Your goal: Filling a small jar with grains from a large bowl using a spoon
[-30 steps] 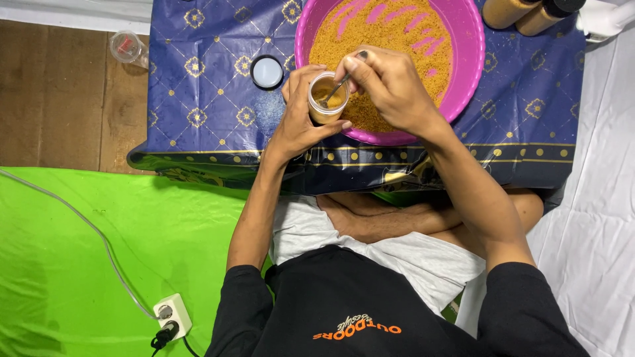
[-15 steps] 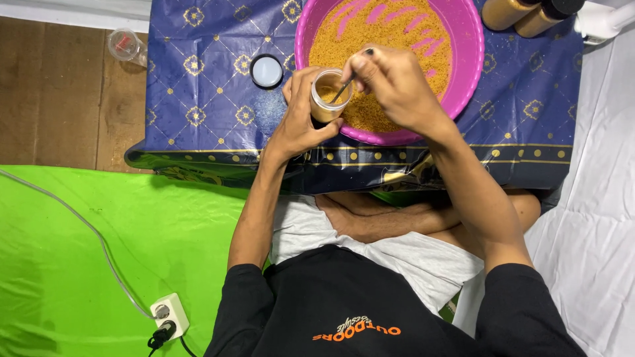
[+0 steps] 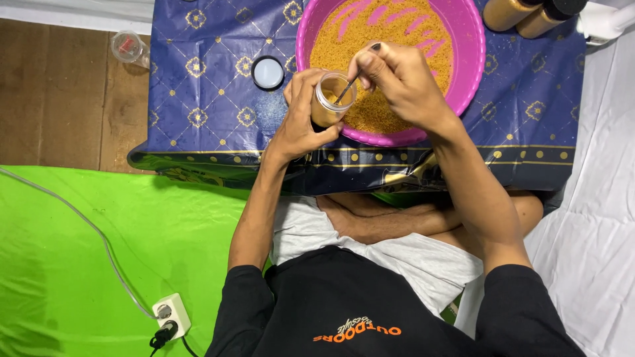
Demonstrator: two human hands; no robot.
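Observation:
My left hand (image 3: 301, 112) grips a small clear jar (image 3: 331, 99) partly filled with orange-brown granules, held at the near-left rim of a pink basin (image 3: 473, 53). My right hand (image 3: 400, 79) pinches a thin spoon (image 3: 347, 89) whose tip dips into the jar's mouth. The basin holds a heap of the same orange-brown granules (image 3: 370, 39) with streaks of bare pink bottom showing. A black jar lid (image 3: 268, 71) lies on the blue patterned tablecloth (image 3: 205, 99) just left of my left hand.
Two filled jars with dark lids (image 3: 529, 13) stand at the far right of the cloth. An empty clear jar (image 3: 129, 47) lies on the wooden floor at the left. A green sheet (image 3: 79, 251) with a cable and a white socket (image 3: 172, 314) lies lower left; white cloth (image 3: 595, 231) on the right.
Both hands with the jar have shifted slightly toward the basin's near rim, and the spoon's tip has gone down into the jar's mouth.

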